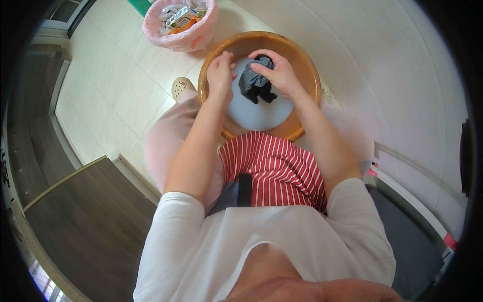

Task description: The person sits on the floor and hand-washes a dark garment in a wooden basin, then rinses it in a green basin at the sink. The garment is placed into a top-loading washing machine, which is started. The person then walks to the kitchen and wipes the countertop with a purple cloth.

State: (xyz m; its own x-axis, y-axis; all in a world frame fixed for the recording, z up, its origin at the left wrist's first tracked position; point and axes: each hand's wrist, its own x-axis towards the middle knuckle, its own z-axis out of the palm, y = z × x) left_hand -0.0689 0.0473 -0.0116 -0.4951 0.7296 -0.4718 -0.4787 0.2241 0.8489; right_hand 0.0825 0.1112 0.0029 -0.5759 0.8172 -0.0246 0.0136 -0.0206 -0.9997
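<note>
Before me on the floor stands an orange-brown basin (307, 71) holding cloudy, whitish water (260, 117). My right hand (278, 71) grips a bunched dark grey and black cloth (256, 77) above the water, with the thumb and fingers on its upper part. The lower black end of the cloth hangs down near the water; whether it touches is not clear. My left hand (220, 73) is at the basin's left inner side, apart from the cloth, its fingers partly curled and slightly blurred. Nothing shows in it.
A bin with a pink liner (192, 41), filled with packaging, stands just beyond the basin at the left. Dark wood-look cabinets (90, 222) line the left side. A pale wall (377, 75) rises at the right. A red striped apron (279, 170) covers my lap, close to the basin's rim.
</note>
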